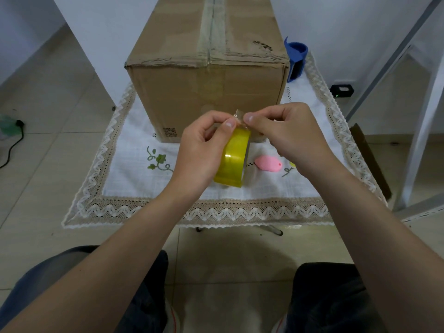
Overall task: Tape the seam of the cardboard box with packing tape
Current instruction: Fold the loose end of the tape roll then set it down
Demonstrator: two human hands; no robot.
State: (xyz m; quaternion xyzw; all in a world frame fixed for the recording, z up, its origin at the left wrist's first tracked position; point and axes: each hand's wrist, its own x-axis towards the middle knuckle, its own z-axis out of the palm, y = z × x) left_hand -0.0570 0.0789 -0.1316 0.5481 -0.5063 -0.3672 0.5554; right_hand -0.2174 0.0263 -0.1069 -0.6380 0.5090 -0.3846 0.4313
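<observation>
Pale floor tiles and white walls surround a small tabletop draped in a white, lace-edged cloth with a stitched green vine. On it stands the cardboard box, its near end facing the person. Its top seam runs away from the camera under a strip of old, dull tape. Held above the cloth just in front of the box is the yellow roll of packing tape. The left hand grips it, fingers curled round the rim and thumb on top. The right hand pinches the loose tape end at the top of the roll between thumb and forefinger. A pink oval object lies on the cloth beneath the right hand, and a blue tape dispenser stands by the box's far right side.
</observation>
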